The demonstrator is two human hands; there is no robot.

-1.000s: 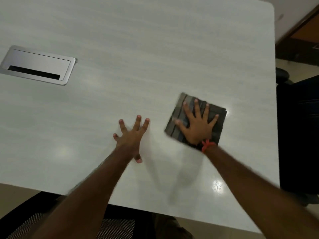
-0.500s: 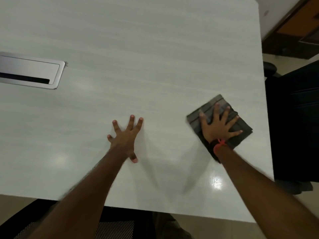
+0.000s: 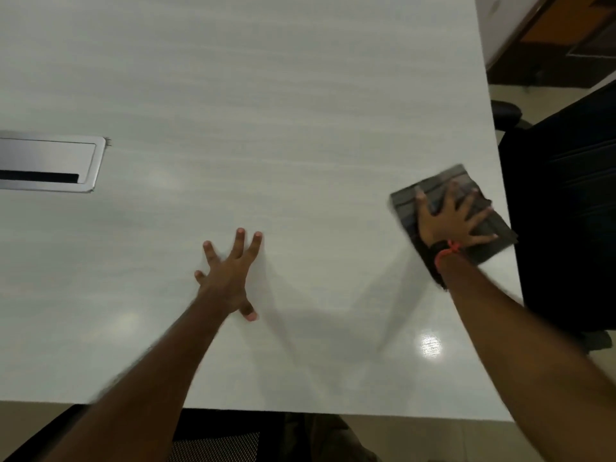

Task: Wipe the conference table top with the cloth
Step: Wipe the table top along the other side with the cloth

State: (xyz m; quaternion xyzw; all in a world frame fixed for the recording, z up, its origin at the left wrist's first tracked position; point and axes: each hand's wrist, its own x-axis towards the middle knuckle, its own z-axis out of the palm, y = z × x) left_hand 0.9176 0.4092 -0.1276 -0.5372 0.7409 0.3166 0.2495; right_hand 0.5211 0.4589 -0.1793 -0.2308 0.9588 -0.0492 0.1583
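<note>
The pale grey conference table top (image 3: 266,111) fills most of the view. A folded dark grey cloth (image 3: 496,236) lies flat at the table's right edge, one corner reaching the rim. My right hand (image 3: 448,216) presses on it with fingers spread straight; a red thread is tied around the wrist. My left hand (image 3: 230,275) rests flat on the bare table near the middle, fingers spread, well left of the cloth.
A silver cable hatch (image 3: 50,165) is set into the table at the far left. A black office chair (image 3: 566,195) stands just past the right edge. Another chair's mesh seat (image 3: 213,445) shows below the near edge. Ceiling light glints (image 3: 430,345) on the surface.
My right hand has slid the cloth to the right, from near the table's middle out to its right edge. My left hand has stayed planted on the table.
</note>
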